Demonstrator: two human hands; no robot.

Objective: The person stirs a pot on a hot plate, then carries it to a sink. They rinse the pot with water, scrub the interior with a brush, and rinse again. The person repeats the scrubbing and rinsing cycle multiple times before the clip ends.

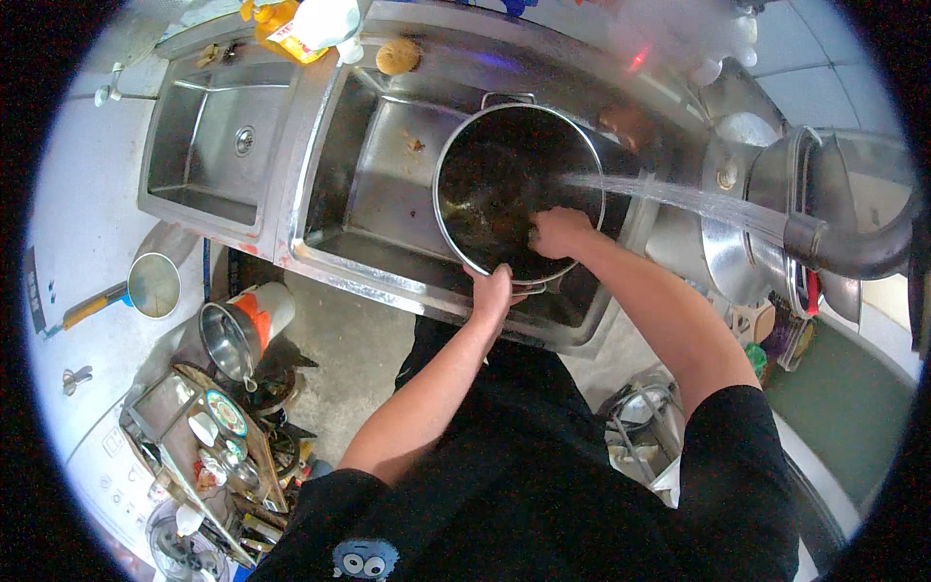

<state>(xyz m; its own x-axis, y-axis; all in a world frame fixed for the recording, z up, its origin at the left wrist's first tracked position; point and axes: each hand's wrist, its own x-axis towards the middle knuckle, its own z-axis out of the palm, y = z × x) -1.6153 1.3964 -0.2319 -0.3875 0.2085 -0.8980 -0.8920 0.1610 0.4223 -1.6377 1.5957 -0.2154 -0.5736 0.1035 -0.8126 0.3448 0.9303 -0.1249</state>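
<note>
A large metal stockpot point(449, 218) stands in the right basin of a stainless steel sink point(385, 211), its dark interior facing up. My left hand point(491, 291) grips the pot's near edge by the side handle, thumb at the rim and fingers below. Inside the pot, my right hand point(561, 231) has its fingers bent down against the near-right inner wall. Its fingertips are partly hidden, and whether they hold something cannot be made out. From a wide metal spout point(807, 236) on the right, a jet of water point(676, 195) shoots left into the pot.
Behind the basin are a yellow pump bottle point(291, 36) and a round tan scrubber point(398, 56). Large metal pans point(742, 211) stand at the right. A strainer point(154, 285) hangs on the left wall, above a metal bowl point(227, 338) and a cluttered shelf point(254, 455).
</note>
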